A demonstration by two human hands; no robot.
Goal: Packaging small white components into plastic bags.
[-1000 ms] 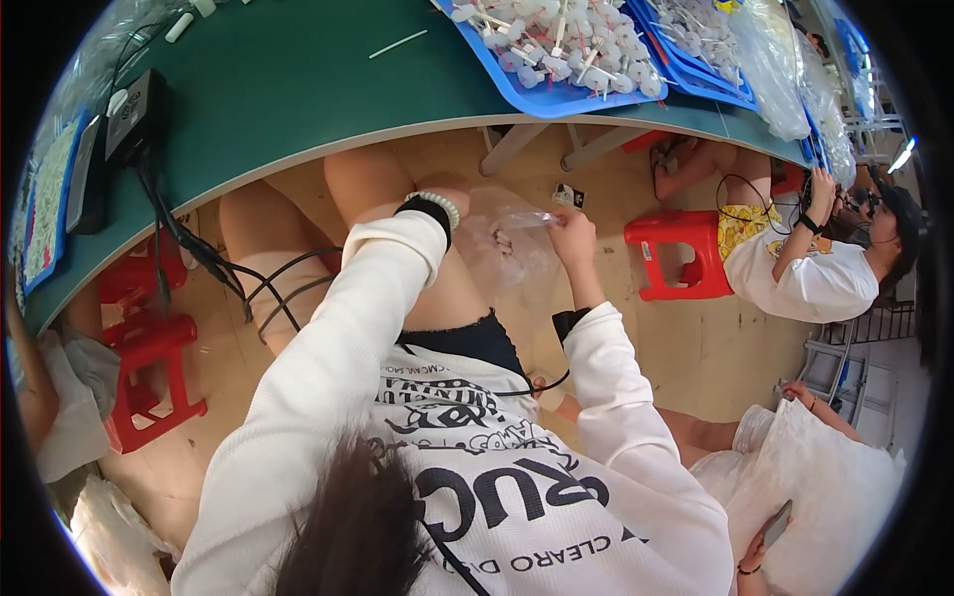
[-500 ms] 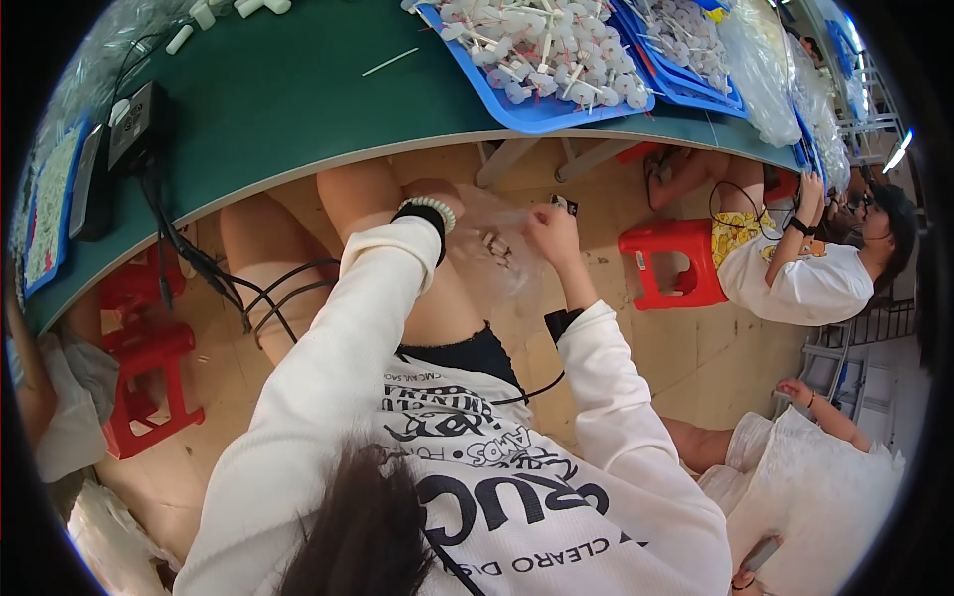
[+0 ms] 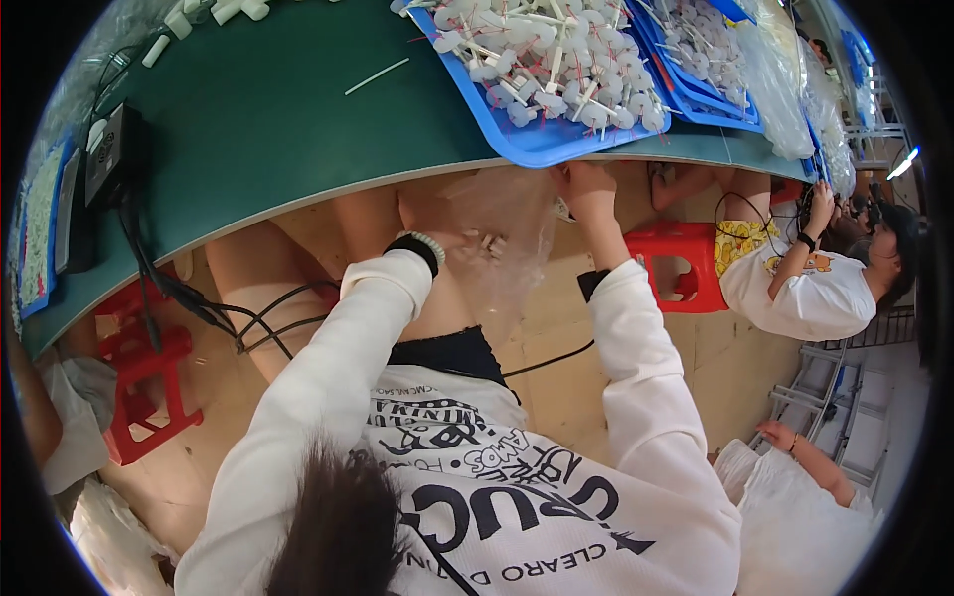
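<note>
A clear plastic bag [image 3: 522,238] hangs between my hands below the table edge, with a few small pale pieces [image 3: 489,244] in it. My left hand [image 3: 435,217] is at the bag's left side, its fingers closed around the plastic and partly hidden by the wrist. Just under the front rim of a blue tray [image 3: 542,151], my right hand [image 3: 588,189] is closed, with the bag's upper right edge reaching its fingertips. Heaped in that tray are many whitish translucent discs [image 3: 556,65] with pale sticks and thin red strands.
More blue trays of similar parts [image 3: 711,60] and clear plastic bags [image 3: 780,99] stand at the far right. A thin white stick [image 3: 378,76] lies on the green table [image 3: 268,119]. A black box [image 3: 116,154] with cables is at left. Red stools [image 3: 681,263] and co-workers flank me.
My right hand has moved up and to the right, toward the tray's front rim, and the bag's upper edge has risen with it. My left hand stays nearly in place.
</note>
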